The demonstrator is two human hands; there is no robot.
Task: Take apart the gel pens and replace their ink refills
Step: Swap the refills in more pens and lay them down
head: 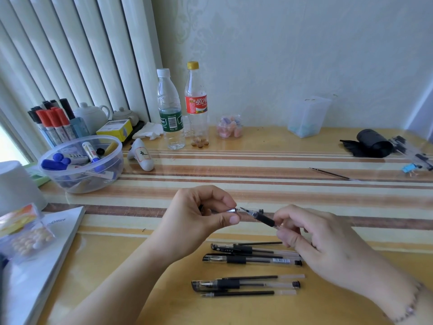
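Head view — forward, downward, close over table (234,160)

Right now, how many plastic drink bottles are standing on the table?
2. The white-capped bottle with a green label stands by the curtain; the yellow-capped bottle with a red label stands right beside it. None seems hidden.

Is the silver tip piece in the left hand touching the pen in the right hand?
Apart. In the head view a small gap shows between the silver tip piece and the pen, whose refill point is bare.
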